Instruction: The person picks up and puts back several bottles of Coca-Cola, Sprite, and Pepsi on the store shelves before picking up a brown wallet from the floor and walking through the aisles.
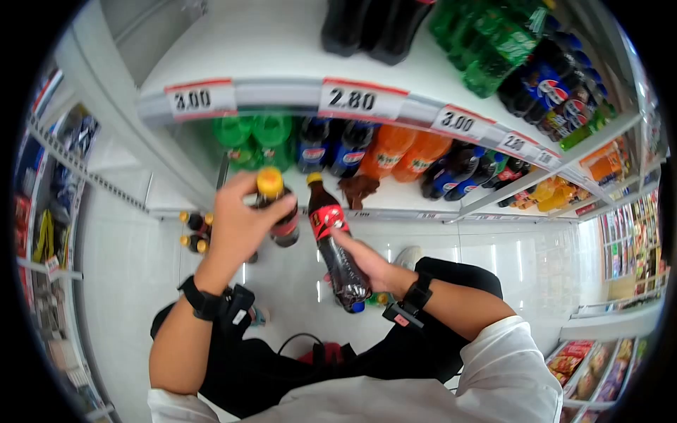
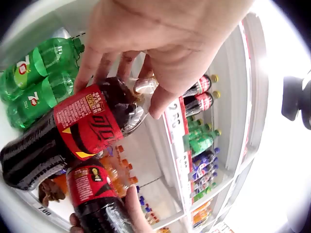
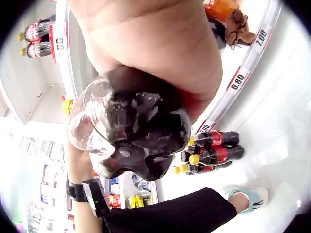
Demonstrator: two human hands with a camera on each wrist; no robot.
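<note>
My left hand grips a cola bottle with a red label by its neck, just below the yellow cap. In the left wrist view this bottle slants down and away from the fingers. A second red-labelled cola bottle, also yellow-capped, is held round its body by my right hand. It tilts, with its cap toward the shelf. The right wrist view looks at its dark lobed base, below the palm. Both bottles are side by side, in front of the lower shelf.
On the lower shelf stand green, dark and orange soda bottles, with a crumpled brown thing at its edge. The upper shelf juts out above, bearing price tags. Several cola bottles lie together on the floor.
</note>
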